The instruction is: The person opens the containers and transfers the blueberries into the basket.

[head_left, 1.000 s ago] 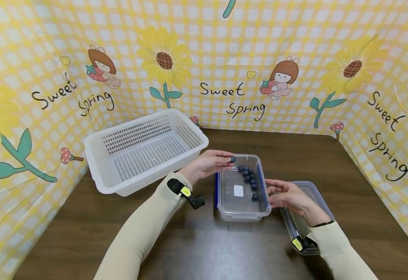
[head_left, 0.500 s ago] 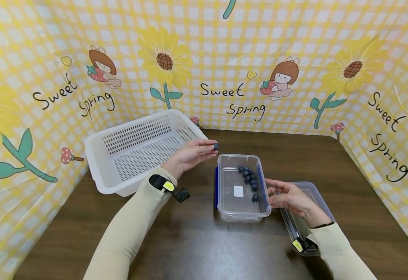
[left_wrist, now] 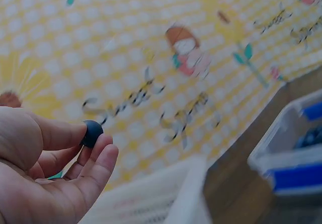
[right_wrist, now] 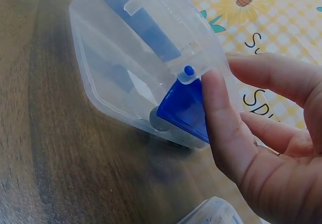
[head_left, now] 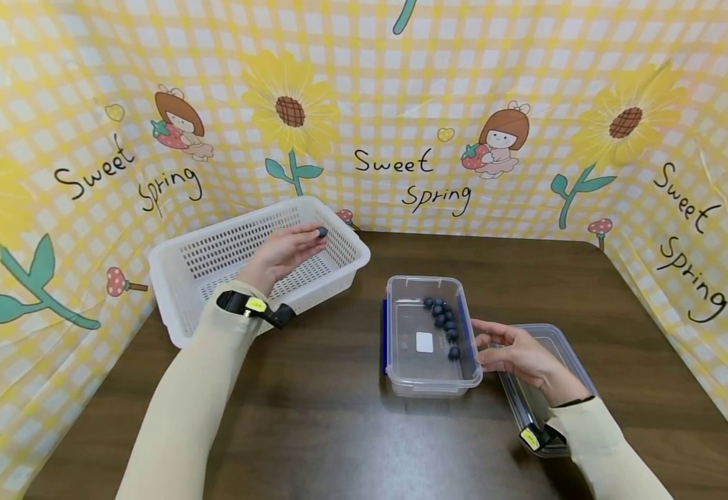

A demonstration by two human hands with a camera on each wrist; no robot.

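Observation:
My left hand is over the white perforated basket, pinching one blueberry at its fingertips. In the left wrist view the blueberry sits between thumb and fingers, above the basket's rim. A clear plastic food container stands on the table, lidless, with several blueberries in a line along its right side. My right hand holds the container's right side. In the right wrist view, its thumb lies on a blue latch and a finger reaches behind the rim.
Under my right hand and wrist lies a clear lid on the brown wooden table. Another blue latch hangs on the container's left side. A yellow checked cloth walls in the back and sides.
My left hand has carried the blueberry leftward from above the container, across the gap, to over the basket. The right hand has stayed at the container.

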